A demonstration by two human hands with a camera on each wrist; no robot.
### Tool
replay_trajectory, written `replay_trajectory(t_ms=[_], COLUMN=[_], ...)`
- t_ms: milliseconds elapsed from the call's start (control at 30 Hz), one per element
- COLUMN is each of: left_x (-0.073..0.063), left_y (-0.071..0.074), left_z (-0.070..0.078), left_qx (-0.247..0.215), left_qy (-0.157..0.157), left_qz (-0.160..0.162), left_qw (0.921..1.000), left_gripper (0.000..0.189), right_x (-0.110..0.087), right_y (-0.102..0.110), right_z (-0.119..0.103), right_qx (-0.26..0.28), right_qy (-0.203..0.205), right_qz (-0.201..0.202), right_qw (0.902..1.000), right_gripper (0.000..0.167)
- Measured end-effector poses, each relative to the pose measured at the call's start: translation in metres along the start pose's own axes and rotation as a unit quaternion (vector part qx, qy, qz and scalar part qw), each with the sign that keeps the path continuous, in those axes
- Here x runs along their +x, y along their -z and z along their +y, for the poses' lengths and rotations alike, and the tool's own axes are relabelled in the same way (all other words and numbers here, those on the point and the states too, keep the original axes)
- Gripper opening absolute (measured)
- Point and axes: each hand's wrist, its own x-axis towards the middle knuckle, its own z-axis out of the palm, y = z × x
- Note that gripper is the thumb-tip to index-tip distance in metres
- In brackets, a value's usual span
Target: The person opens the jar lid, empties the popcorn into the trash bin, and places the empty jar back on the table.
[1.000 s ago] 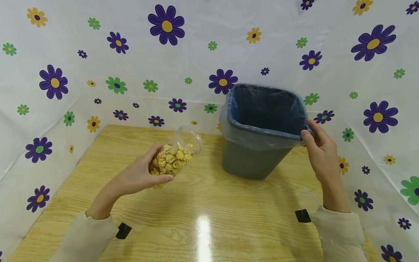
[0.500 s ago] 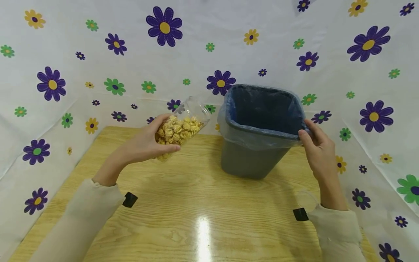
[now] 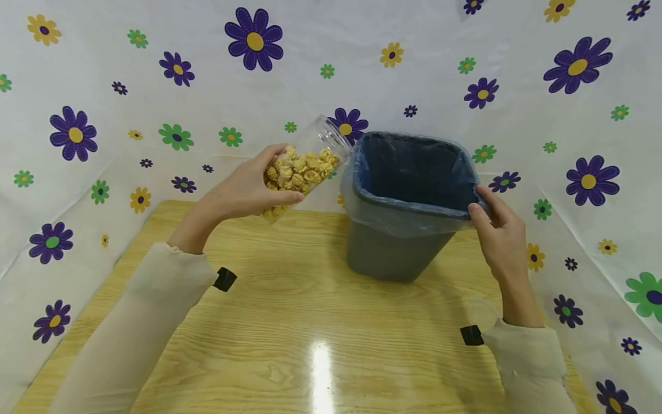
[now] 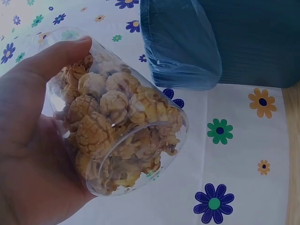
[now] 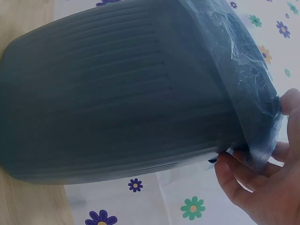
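My left hand grips a clear plastic jar partly filled with yellow popcorn. The jar is tilted, its uncovered mouth pointing up and right, right at the left rim of a grey trash can. In the left wrist view the thumb and palm wrap the jar, and the popcorn lies against its wall and base. A thin translucent liner is folded over the can's rim. With thumb and fingers my right hand pinches the can's right front corner through the liner.
The can stands at the back right of a wooden table. A white flower-printed cloth rises behind and at both sides. Near the right wrist lies a faint clear round lid.
My left hand has carried the jar up and to the right, from over the table to the can's left rim. My right hand has stayed at the can's corner.
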Motion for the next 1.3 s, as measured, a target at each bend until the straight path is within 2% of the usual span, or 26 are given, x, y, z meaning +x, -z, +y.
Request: replay_trajectory(t_ms=[300, 600, 767, 1000, 1133, 1300], left_x=[0.019, 0.037, 0.046, 0.059, 0.065, 0.072], left_y=[0.004, 0.005, 0.005, 0.004, 0.001, -0.003], left_z=[0.016, 0.033, 0.042, 0.055, 0.060, 0.068], left_qx=[0.001, 0.045, 0.091, 0.201, 0.244, 0.292], left_qy=[0.003, -0.002, -0.017, -0.031, -0.032, -0.050], left_qz=[-0.012, -0.011, -0.011, 0.002, 0.012, 0.020], left_qw=[0.9999, 0.9989, 0.9957, 0.9791, 0.9691, 0.9548], left_gripper=[0.100, 0.101, 0.102, 0.101, 0.101, 0.099], right_x=[0.001, 0.001, 0.001, 0.000, 0.000, -0.001], right_y=[-0.002, -0.003, -0.004, -0.005, -0.004, -0.005], right_z=[0.001, 0.000, -0.002, -0.004, -0.002, -0.002], right_qx=[-0.016, -0.017, -0.011, -0.011, -0.020, -0.028], right_qy=[-0.002, 0.009, 0.012, 0.012, 0.002, -0.002], right_qz=[0.007, 0.013, 0.014, 0.016, 0.010, 0.008], right_qw=[0.9998, 0.9997, 0.9998, 0.9997, 0.9998, 0.9996], right_gripper=[0.051, 0.047, 0.047, 0.047, 0.049, 0.049])
